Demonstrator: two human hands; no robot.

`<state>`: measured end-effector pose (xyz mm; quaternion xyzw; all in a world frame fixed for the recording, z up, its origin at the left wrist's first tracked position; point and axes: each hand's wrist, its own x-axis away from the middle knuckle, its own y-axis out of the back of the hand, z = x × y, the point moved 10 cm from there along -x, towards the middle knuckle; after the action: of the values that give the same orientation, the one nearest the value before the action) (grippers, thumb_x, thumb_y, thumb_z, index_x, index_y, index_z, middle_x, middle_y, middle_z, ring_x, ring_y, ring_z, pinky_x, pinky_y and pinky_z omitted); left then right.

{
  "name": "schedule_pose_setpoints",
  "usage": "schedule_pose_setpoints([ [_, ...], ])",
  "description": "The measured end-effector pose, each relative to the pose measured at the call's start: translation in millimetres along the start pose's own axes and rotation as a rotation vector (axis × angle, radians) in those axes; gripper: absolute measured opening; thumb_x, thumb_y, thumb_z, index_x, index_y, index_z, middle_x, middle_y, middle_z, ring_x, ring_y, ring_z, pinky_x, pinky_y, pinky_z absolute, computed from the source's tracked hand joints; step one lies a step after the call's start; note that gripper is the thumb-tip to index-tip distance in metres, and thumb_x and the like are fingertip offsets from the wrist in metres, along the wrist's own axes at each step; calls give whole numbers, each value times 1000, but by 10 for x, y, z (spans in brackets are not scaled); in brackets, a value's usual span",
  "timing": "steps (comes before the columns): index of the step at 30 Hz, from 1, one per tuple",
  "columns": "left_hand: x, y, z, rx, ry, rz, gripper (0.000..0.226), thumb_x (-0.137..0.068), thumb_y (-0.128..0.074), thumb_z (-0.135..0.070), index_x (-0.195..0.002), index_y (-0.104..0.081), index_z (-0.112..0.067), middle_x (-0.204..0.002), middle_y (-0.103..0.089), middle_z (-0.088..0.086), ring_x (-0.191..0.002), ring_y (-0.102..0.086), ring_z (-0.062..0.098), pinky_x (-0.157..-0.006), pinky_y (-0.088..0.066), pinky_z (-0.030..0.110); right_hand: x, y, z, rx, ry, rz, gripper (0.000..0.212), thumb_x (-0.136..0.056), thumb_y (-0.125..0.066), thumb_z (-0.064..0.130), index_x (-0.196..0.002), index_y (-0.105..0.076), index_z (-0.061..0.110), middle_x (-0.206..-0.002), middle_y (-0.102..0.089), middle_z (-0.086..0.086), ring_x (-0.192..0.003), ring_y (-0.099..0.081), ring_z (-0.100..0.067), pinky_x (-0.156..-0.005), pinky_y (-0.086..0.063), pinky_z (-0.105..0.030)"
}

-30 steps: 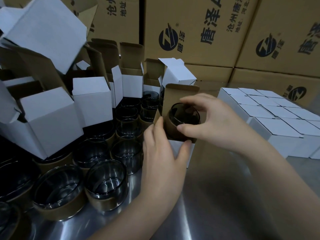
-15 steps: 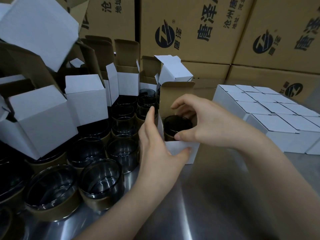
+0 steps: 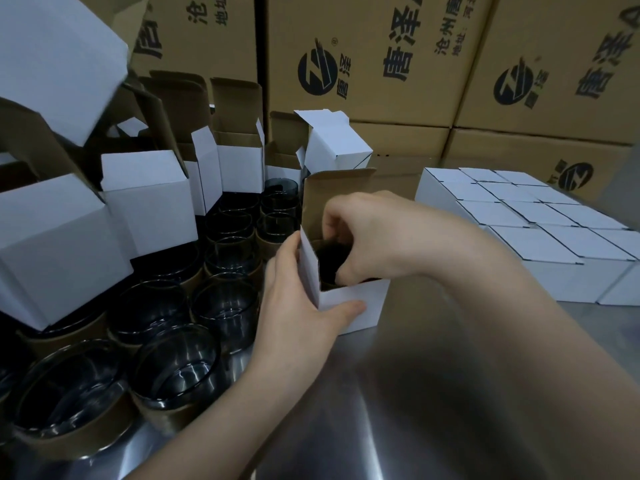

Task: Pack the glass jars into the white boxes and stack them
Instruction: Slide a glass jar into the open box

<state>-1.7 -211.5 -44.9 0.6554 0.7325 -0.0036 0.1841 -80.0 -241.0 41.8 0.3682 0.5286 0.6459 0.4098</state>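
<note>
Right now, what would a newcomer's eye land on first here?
At centre, the right hand holds a dark jar down inside an open box that the left hand grips. On the left, loose jars crowd beneath tilted boxes. Closed boxes form a neat block at right, with brown cartons behind.

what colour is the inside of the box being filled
Plain brown; the box is white outside. Best in the head view.

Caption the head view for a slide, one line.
Left hand steadies an open white box while the right hand holds a dark glass jar inside it.
</note>
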Motion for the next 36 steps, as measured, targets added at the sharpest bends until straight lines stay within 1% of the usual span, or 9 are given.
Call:
schedule_pose_setpoints([
  [6, -4, 21, 27, -1, 25, -7, 104, -67, -88, -18, -150, -28, -34, -142, -43, -14, -132, -41, 5, -111, -40, 38, -78, -74, 27, 64, -33, 82, 40, -74, -83, 22, -106, -58, 21, -107, -58, -2, -90, -57, -20, -53, -39, -25],
  [11, -11, 24, 27, 2, 19, -4, 103, -69, -87, -18, -151, -27, -34, -143, -43, -14, -133, -41, 5, -111, -40, 35, -60, -57, 26, 61, -3, 27, 44, -75, -83, 30, -112, -60, 21, -107, -58, 1, -94, -55, -18, -55, -40, -22],
  [17, -24, 13, 30, -1, 12, 6, 102, -73, -85, -18, -152, -23, -37, -143, -37, -19, -129, -36, -5, -94, -33, 8, 135, 94, 26, -182, 161, -323, 13, -84, -68, 29, -96, -63, 27, -93, -62, 13, -84, -52, -2, -67, -41, -8],
  [22, -5, -17, -11, 18, 1, 32, 102, -76, -82, -12, -153, -20, -37, -149, -38, -13, -139, -36, 6, -114, -37, 40, 359, 149, -350, -556, 135, -718, 18, -85, -62, 4, -94, -67, 19, -97, -61, 8, -97, -58, -8, -83, -46, -20],
  [24, 9, -25, -25, 21, -4, 37, 105, -79, -80, -12, -154, -13, -40, -154, -35, -13, -142, -33, 7, -115, -35, 43, 405, 120, -503, -702, 98, -798, 28, -85, -58, -2, -91, -66, 24, -101, -63, 4, -100, -59, -6, -79, -46, -11],
  [26, 23, -17, -46, 16, -16, 31, 106, -80, -79, -12, -152, -9, -47, -154, -34, -16, -142, -33, 6, -115, -35, 42, 379, 80, -623, -821, 63, -801, 35, -86, -57, -4, -91, -65, 30, -102, -66, 5, -100, -61, -5, -81, -46, -11],
  [30, 38, -14, -85, 16, -33, 38, 101, -80, -78, -11, -142, -12, -57, -151, -39, -18, -137, -41, 8, -112, -40, 43, 284, -8, -773, -1039, 22, -748, 38, -88, -58, -8, -96, -64, 29, -99, -68, 3, -95, -65, -12, -91, -52, -26],
  [34, 30, -37, -104, -17, -49, 60, 92, -82, -77, -13, -143, -22, -53, -151, -36, -17, -138, -38, 4, -114, -37, 40, 200, -118, -789, -1252, 18, -649, 42, -87, -61, -9, -108, -62, 27, -106, -66, -5, -79, -64, -1, -69, -49, -12],
  [36, 30, -51, -115, -55, -52, 72, 84, -83, -75, -15, -141, -27, -54, -150, -33, -16, -137, -34, 0, -116, -33, 35, 153, -186, -806, -1303, -7, -585, 42, -87, -64, -5, -114, -61, 26, -109, -66, -4, -80, -65, -1, -68, -49, -13],
])
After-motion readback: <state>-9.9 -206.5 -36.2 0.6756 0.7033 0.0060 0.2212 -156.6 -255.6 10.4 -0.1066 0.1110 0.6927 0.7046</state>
